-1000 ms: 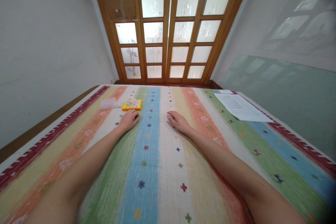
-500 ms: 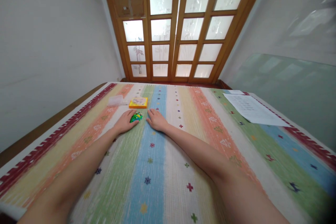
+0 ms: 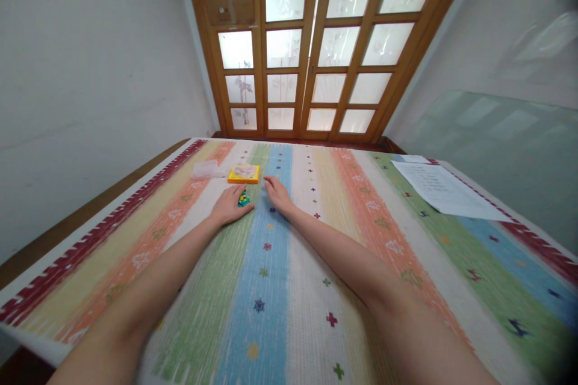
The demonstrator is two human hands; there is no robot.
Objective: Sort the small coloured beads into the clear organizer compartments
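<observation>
A small pile of tiny green, blue and yellow pieces (image 3: 244, 199) lies on the striped tablecloth. My left hand (image 3: 228, 207) cups the pile from the left, thumb and fingers apart, and covers part of it. On the other side my right hand (image 3: 277, 194) is a short way off, its fingers stretched forward, with no thing visible in it. Just beyond the pile sits a shallow yellow box (image 3: 244, 175) with a pale top. The pieces are too small to tell their kind.
A clear plastic piece (image 3: 206, 169) lies left of the yellow box. Printed white sheets (image 3: 445, 189) lie on the right side of the tablecloth (image 3: 311, 289). Behind the table's far edge stand wooden doors with glass panes (image 3: 311, 66).
My left hand has moved right, closer around the pile, which looks narrower now. My right hand has gone forward, away from the pile, to beside the yellow box. The view has shifted slightly.
</observation>
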